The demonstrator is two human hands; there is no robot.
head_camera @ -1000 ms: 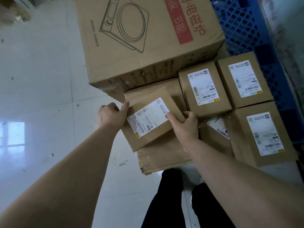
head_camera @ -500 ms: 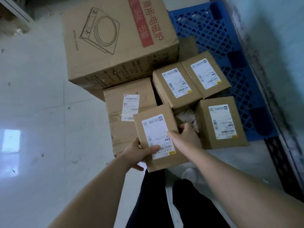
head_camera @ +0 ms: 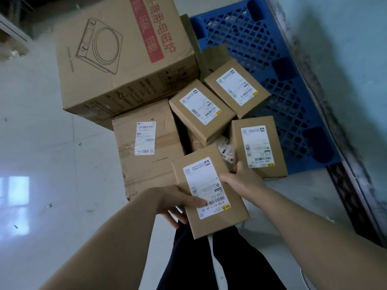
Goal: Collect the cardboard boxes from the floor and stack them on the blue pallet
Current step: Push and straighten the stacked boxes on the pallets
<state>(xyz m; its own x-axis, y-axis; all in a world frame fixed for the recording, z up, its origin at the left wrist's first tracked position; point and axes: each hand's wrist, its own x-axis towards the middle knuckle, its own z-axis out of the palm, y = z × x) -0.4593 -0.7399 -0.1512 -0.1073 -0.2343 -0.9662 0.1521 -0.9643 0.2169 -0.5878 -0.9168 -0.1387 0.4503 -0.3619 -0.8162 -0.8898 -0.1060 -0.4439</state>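
Where the blue pallet [head_camera: 261,38] lies along the wall, stock sits on or against its left side: one large box [head_camera: 125,55] printed with a cooker outline and red strip, one taped medium box [head_camera: 146,147], plus left small box [head_camera: 202,110], far small box [head_camera: 237,86] and right small box [head_camera: 258,146], packed close. Held box [head_camera: 217,222] — small brown carton, white barcoded label uppermost, just before the pile, over dark trousers. Left hand [head_camera: 173,199] clamps its left edge, thumb on label, fingers beneath; right hand [head_camera: 240,176] grips the right edge — thumb on top.
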